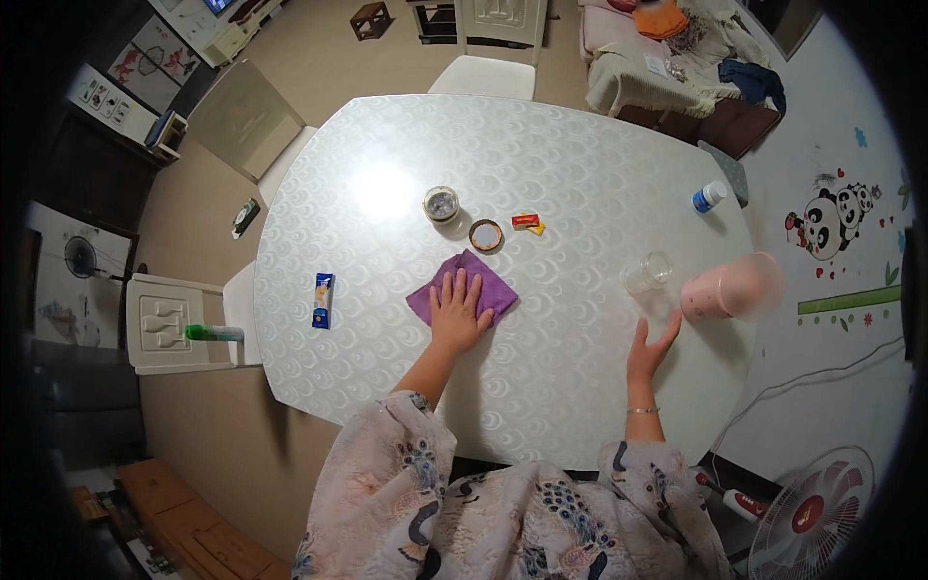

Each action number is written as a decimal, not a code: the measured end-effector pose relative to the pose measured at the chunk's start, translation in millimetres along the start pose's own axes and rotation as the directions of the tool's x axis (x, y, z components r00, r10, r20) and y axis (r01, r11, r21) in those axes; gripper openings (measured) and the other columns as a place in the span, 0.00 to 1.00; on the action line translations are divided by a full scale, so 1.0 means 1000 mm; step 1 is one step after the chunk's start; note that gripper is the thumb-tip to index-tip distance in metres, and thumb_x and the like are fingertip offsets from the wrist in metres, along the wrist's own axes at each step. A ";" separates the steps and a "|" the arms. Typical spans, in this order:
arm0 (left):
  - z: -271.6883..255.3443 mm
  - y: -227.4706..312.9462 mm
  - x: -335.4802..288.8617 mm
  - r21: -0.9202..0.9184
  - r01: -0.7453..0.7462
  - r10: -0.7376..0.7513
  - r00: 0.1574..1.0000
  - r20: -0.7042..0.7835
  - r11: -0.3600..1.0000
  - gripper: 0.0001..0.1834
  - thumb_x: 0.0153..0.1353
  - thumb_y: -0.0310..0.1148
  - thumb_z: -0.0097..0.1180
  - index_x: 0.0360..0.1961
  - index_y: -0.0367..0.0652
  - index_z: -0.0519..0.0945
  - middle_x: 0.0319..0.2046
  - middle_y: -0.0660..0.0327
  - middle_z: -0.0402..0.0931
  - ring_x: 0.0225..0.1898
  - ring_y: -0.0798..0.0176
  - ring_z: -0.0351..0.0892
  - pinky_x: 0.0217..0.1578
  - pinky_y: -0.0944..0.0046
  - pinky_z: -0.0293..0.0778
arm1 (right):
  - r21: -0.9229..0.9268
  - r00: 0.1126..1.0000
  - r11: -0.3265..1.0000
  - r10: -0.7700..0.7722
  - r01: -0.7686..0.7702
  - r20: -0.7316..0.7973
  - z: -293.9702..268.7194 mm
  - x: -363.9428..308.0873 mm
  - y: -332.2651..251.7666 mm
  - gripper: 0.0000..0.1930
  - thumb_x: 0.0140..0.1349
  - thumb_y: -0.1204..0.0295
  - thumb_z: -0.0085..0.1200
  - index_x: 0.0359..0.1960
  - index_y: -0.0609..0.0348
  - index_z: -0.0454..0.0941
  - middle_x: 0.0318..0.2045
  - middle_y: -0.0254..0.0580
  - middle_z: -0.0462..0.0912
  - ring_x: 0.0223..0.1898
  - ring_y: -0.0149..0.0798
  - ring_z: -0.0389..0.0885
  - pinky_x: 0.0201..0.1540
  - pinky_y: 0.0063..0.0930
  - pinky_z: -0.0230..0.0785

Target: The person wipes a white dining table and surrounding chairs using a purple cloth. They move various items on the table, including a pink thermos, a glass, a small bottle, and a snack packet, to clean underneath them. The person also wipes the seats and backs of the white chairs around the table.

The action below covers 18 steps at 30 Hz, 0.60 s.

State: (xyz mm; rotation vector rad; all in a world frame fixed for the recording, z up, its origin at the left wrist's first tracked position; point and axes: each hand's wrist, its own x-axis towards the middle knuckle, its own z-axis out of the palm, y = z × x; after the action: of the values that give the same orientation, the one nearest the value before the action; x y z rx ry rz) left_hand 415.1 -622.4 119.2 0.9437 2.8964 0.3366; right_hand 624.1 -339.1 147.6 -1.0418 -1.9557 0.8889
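Note:
My left hand lies flat with fingers spread on a folded purple cloth near the middle of the table. To the right, my right hand is off the cloth with thumb and fingers apart, holding nothing. Just beyond its fingertips stand a clear glass jar and a pink cylindrical container, whose right end is blurred. Past the cloth is a glass jar with dark contents, beside a round lid and small red and yellow packets.
A blue packet lies at the table's left side. At the far right stands a white bottle with a blue label. Chairs surround the left and far edges. A fan stands by the lower right, near a hanging cord.

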 end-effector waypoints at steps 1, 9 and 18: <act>-0.003 -0.002 0.008 -0.010 -0.018 0.019 1.000 0.012 1.000 0.38 0.60 0.56 0.47 0.69 0.53 0.59 0.71 0.54 0.48 0.72 0.46 0.43 0.67 0.38 0.38 | 0.003 0.999 1.000 0.011 -0.011 0.031 -0.006 -0.013 0.003 0.37 0.61 0.71 0.56 0.68 0.63 0.49 0.67 0.53 0.57 0.68 0.49 0.55 0.69 0.39 0.47; 0.011 0.015 0.040 -0.043 0.049 -0.050 0.999 -0.018 0.998 0.38 0.60 0.55 0.47 0.69 0.51 0.58 0.71 0.54 0.48 0.73 0.48 0.41 0.68 0.39 0.37 | 0.181 0.976 0.980 0.038 -0.078 0.214 -0.038 -0.048 -0.006 0.32 0.63 0.73 0.53 0.67 0.62 0.53 0.63 0.52 0.62 0.56 0.46 0.71 0.59 0.39 0.64; 0.026 0.096 0.041 -0.091 -0.186 0.192 0.980 0.059 0.978 0.40 0.60 0.57 0.46 0.70 0.53 0.56 0.72 0.56 0.47 0.73 0.49 0.40 0.68 0.40 0.38 | 0.133 0.927 0.985 0.048 -0.105 0.373 -0.059 -0.075 -0.007 0.27 0.65 0.73 0.51 0.64 0.61 0.59 0.37 0.38 0.79 0.35 0.26 0.74 0.43 0.20 0.67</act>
State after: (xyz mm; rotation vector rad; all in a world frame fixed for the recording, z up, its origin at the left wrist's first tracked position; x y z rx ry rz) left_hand 441.1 -517.9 115.8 1.1951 2.7141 0.4287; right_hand 701.4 -394.0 160.8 -0.9171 -2.1192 1.3361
